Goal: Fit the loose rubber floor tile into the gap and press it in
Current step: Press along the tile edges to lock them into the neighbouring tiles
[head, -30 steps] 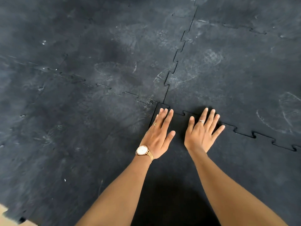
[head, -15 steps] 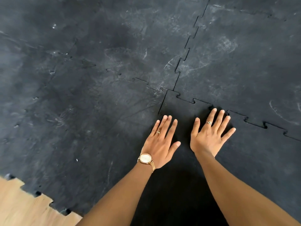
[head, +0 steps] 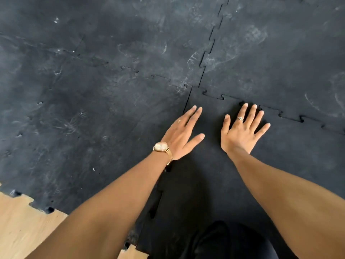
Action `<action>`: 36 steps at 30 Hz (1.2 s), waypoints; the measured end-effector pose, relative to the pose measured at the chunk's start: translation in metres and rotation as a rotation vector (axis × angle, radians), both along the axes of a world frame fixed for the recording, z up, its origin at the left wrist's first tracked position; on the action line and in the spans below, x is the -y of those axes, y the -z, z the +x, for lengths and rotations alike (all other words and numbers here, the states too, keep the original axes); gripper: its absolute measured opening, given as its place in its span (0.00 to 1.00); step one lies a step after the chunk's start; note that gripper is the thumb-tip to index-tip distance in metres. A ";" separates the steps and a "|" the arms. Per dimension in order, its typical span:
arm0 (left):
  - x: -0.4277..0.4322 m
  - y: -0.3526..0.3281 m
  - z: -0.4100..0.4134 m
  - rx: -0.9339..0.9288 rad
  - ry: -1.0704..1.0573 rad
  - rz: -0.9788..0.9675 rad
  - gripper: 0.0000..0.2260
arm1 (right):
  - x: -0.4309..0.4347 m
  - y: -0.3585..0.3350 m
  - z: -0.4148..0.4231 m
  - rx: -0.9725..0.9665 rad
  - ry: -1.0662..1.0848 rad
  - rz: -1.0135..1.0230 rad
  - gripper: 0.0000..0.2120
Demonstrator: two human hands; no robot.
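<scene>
The dark rubber floor tile [head: 211, 176] lies in the gap among scuffed grey tiles, its puzzle-toothed far edge meeting the neighbours. My left hand [head: 182, 133], with a gold watch on the wrist, lies flat and open across the tile's left seam [head: 187, 103]. My right hand [head: 241, 130], wearing a ring, rests flat with fingers spread near the tile's far seam [head: 270, 109]. Neither hand holds anything. Lower down, gaps show along the left seam beside my forearm.
Scuffed grey interlocking tiles [head: 112, 90] cover the floor to the left and beyond. Bare wooden floor [head: 24, 227] shows at the lower left past the toothed mat edge. My dark-clothed leg [head: 224, 243] is at the bottom.
The view has tilted down, showing more wooden floor. Both hands have slid back toward me along the tile; the left hand has turned more onto the left seam.
</scene>
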State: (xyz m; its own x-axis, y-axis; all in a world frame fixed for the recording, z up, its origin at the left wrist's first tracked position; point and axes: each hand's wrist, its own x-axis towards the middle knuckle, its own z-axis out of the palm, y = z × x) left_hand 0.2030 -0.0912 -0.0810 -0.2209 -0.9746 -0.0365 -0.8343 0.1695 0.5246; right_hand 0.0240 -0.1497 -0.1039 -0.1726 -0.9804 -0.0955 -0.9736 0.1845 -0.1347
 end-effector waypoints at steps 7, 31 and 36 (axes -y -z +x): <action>0.006 0.019 -0.007 0.395 -0.019 -0.094 0.30 | 0.000 0.003 -0.001 -0.004 -0.008 -0.015 0.32; -0.137 0.005 -0.014 0.136 0.135 -0.097 0.29 | -0.170 -0.020 -0.011 0.296 -0.193 0.415 0.40; -0.128 0.004 -0.019 -0.010 -0.020 0.041 0.32 | -0.157 -0.033 -0.020 0.333 -0.236 0.643 0.46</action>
